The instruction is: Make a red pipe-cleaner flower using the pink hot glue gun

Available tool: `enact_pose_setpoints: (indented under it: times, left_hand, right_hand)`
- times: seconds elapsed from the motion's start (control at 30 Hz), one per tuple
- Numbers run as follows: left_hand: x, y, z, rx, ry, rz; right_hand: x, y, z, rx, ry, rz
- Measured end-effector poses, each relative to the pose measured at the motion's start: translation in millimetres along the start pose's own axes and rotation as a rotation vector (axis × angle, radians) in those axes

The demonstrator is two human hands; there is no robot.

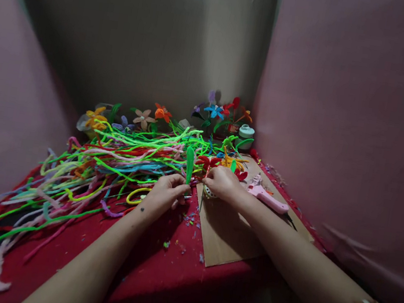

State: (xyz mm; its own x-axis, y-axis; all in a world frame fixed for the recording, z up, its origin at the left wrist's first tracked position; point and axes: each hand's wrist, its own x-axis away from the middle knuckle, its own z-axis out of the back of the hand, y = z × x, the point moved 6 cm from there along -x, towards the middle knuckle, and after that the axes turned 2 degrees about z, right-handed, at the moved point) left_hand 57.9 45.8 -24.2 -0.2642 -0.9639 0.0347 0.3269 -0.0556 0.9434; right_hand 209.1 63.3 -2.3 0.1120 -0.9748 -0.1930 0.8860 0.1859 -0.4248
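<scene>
My left hand is closed round the base of an upright green fuzzy leaf, just left of the cardboard's edge. Over the cardboard, my right hand pinches something thin that its fingers mostly hide. Red fuzzy petals rise just behind these fingers. Below the right hand sits a small pale dotted object, partly covered. A pink glue gun lies on the cardboard to the right of that hand.
Many coloured pipe cleaners are heaped on the red cloth at the left. Yellow scissor handles lie beside my left hand. Finished flowers and a lidded jar stand at the back, with fabric walls either side.
</scene>
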Motion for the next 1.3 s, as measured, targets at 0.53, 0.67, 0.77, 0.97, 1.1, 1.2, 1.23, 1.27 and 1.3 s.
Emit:
enact_pose_setpoints:
  times: [0.53,0.67,0.77,0.97,1.1,1.2,1.23,1.27,1.3]
  left_hand:
    - [-3,-6,1.3,0.082,0.018,-0.016]
    - [2,2,1.4,0.231,0.013,-0.018]
    - [3,3,-1.1,0.335,-0.017,-0.018]
    - [5,10,-3.6,0.373,-0.008,-0.108]
    - [8,16,-7.7,0.372,0.003,-0.152]
    - [9,15,-14.0,0.399,-0.012,-0.116]
    - [10,16,-16.3,0.409,-0.023,-0.107]
    - [11,16,-18.1,0.418,-0.032,-0.101]
    - [11,17,-19.4,0.420,-0.039,-0.098]
  right_hand:
    - [2,15,-12,-0.387,0.280,-0.094]
    - [9,21,-5,-0.692,0.317,-0.105]
    - [12,23,-6,-1.195,0.326,-0.111]
    - [15,10,-10,-1.554,0.219,-0.067]
    - [21,0,-12,-1.532,0.146,-0.049]
    - [23,-7,-15,-1.516,0.079,0.012]
    - [23,-8,-17,-1.519,0.070,0.022]
    - [23,-8,-18,-1.525,0.065,0.025]
    - [23,-8,-20,-1.534,0.063,0.022]
